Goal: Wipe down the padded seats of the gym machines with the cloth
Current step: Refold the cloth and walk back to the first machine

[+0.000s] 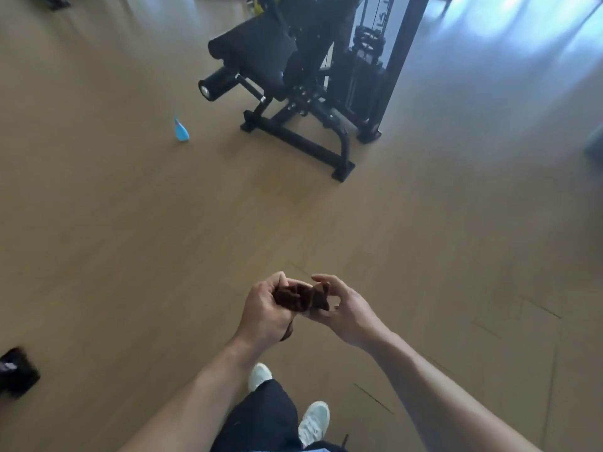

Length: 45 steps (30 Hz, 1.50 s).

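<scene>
A dark brown cloth (pixel 301 298) is bunched up between both hands, low in the middle of the head view. My left hand (pixel 264 313) is closed around its left part, and a bit of cloth hangs out below the palm. My right hand (pixel 344 309) pinches its right end with fingertips. A black gym machine stands at the top centre, well ahead of my hands, with a black padded seat (pixel 257 55) and a padded roller (pixel 217 83) at its front.
A blue spray bottle (pixel 181 131) stands on the wooden floor (pixel 130 223) left of the machine. The machine's base bar (pixel 297 140) and weight stack (pixel 367 70) sit behind. A dark object (pixel 16 370) lies at the lower left. My white shoes (pixel 313 420) show below.
</scene>
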Tool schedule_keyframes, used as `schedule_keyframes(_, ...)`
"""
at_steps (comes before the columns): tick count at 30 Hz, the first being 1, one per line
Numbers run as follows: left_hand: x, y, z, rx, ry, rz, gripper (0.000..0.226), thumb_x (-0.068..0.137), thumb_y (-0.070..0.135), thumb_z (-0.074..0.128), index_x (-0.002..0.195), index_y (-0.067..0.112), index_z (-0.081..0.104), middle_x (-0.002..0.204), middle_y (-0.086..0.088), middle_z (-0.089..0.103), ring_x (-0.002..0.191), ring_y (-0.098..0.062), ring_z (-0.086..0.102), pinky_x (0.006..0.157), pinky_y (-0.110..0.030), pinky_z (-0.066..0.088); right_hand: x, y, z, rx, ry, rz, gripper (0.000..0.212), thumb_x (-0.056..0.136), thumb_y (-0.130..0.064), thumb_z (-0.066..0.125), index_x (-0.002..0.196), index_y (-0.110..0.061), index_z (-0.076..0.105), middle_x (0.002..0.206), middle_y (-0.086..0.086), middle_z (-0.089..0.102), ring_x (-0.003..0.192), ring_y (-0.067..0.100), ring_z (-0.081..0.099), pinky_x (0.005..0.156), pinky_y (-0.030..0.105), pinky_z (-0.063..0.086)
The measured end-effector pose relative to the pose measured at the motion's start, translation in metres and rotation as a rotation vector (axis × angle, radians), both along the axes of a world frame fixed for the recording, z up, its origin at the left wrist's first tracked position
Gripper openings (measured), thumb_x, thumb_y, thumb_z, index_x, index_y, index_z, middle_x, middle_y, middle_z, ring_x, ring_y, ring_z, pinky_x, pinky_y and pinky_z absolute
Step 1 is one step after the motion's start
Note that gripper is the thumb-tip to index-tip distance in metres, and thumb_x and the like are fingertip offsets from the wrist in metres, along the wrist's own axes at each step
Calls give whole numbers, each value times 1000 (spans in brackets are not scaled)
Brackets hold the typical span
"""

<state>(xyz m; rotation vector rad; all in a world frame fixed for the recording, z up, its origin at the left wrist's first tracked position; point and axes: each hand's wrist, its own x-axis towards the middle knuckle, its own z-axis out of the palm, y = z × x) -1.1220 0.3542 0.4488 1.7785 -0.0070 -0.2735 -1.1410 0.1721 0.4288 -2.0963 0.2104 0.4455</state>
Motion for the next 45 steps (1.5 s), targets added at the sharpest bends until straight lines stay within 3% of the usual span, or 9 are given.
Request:
schedule_keyframes(6, 139, -49, -4, -69, 94, -150, 44, 64, 3, 82, 62, 22, 42, 91, -21, 76, 79, -23, 65, 75, -51, 54, 137, -64, -10, -235, -3, 194, 12, 83, -19, 73, 84, -30, 71, 69, -20, 69, 68, -3, 62, 62, 18, 50)
schedule_keyframes(8, 186, -60, -7, -86, 98, -202, 43, 66, 1, 83, 67, 16, 43, 96, -17, 77, 84, -24, 67, 79, -48, 54, 180, -89, -12, -262, 25, 163, 22, 89, -18, 64, 74, -32, 70, 59, -22, 65, 56, -4, 55, 55, 16, 44)
schedule_keyframes(12, 276, -81, -15, -61, 125, -365, 35, 69, -9, 81, 66, 9, 51, 111, -6, 74, 99, -20, 70, 86, -25, 53, 267, -140, -13, -155, 82, -20, 17, 89, -20, 63, 85, -30, 77, 77, -13, 75, 76, 10, 69, 77, 34, 55)
schedule_keyframes(18, 391, -142, -11, 29, 156, -668, 48, 68, 1, 87, 55, 25, 47, 125, 2, 54, 107, -22, 64, 93, -31, 53, 396, -175, -5, 57, -1, -218, 27, 82, -11, 63, 88, -32, 79, 87, -12, 79, 89, 9, 73, 88, 39, 58)
schedule_keyframes(24, 501, -211, -45, 77, 199, -212, 34, 60, 24, 92, 74, 10, 65, 90, -8, 76, 78, -20, 71, 76, -48, 58, 507, -229, -22, 165, 184, -53, 17, 89, -27, 64, 95, -19, 77, 90, 1, 79, 86, 16, 73, 88, 46, 59)
schedule_keyframes(28, 556, -270, -46, 110, 244, 128, 27, 65, 14, 93, 65, 22, 67, 74, -2, 76, 66, -10, 65, 67, -31, 56, 569, -269, -20, 372, 292, 17, 38, 89, -52, 65, 103, -18, 75, 93, 9, 75, 84, 21, 70, 88, 47, 57)
schedule_keyframes(34, 633, -345, -32, 132, 204, 362, 58, 64, 19, 94, 62, 17, 36, 46, 14, 44, 45, -1, 35, 44, -16, 33, 668, -337, -15, -15, 49, 198, 19, 79, -35, 81, 91, -22, 74, 78, -3, 77, 74, 16, 73, 73, 39, 59)
schedule_keyframes(39, 705, -366, -41, 179, 221, 443, 65, 57, 31, 96, 76, 18, 35, 70, 6, 47, 61, -14, 40, 55, -24, 36, 758, -371, 0, -316, -48, 346, 37, 82, -60, 69, 92, -24, 71, 78, -10, 68, 77, 16, 64, 66, 32, 52)
schedule_keyframes(45, 778, -380, -78, 116, 394, 449, 72, 73, 20, 89, 133, 16, 48, 127, 2, 53, 124, -16, 52, 96, -28, 42, 842, -376, -4, -415, -35, 331, 31, 88, -54, 64, 96, -24, 63, 85, -6, 69, 80, 20, 64, 71, 35, 56)
